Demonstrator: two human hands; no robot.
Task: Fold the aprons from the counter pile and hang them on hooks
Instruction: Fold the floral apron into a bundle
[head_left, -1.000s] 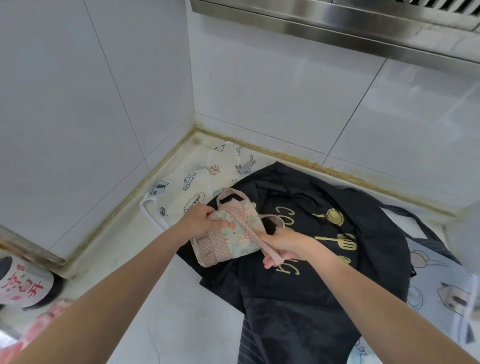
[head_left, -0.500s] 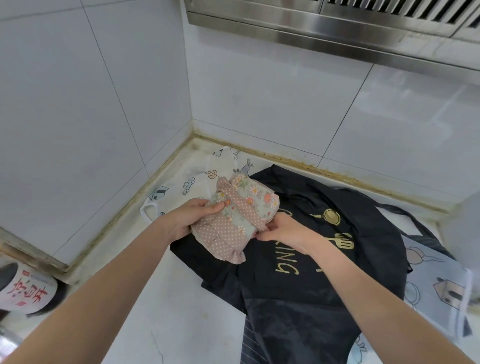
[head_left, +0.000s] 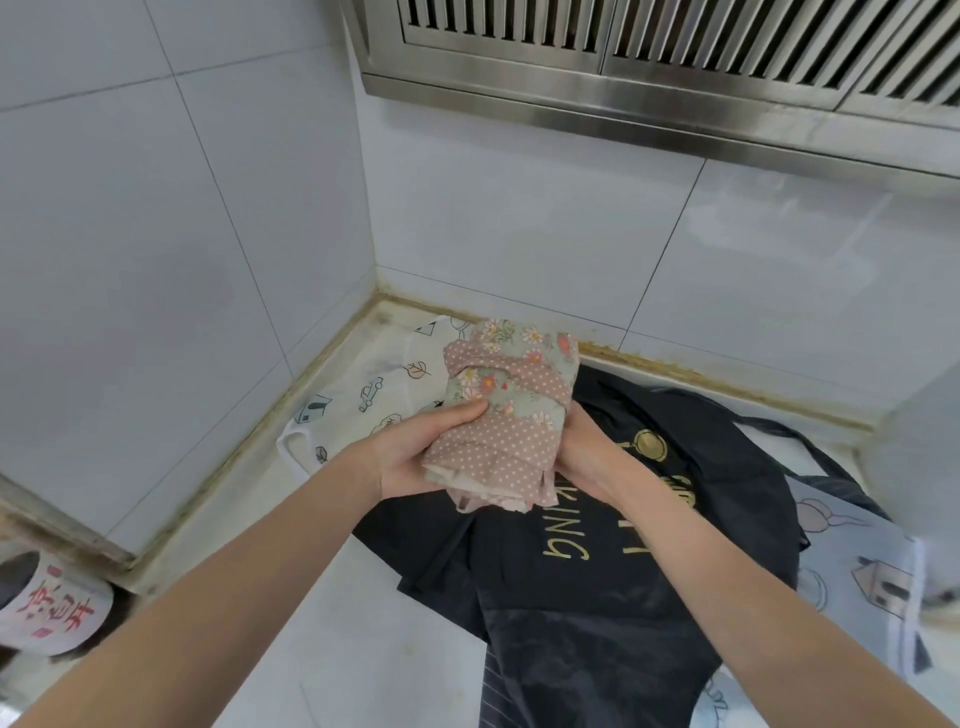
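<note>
Large pale grey wall tiles (head_left: 156, 249) are meeting in a corner above a white counter (head_left: 374, 639), with thin dark grout lines running between them. Yellowed, stained sealant (head_left: 311, 374) is lining the joint where the counter's far and left edges touch the walls. A stainless steel range hood (head_left: 649, 78) with slotted vents is jutting out at the top right, catching soft, even light that is also glazing the tiles. At the counter's near left corner, a white cylindrical container (head_left: 52, 603) printed with red characters is lying on its side.
</note>
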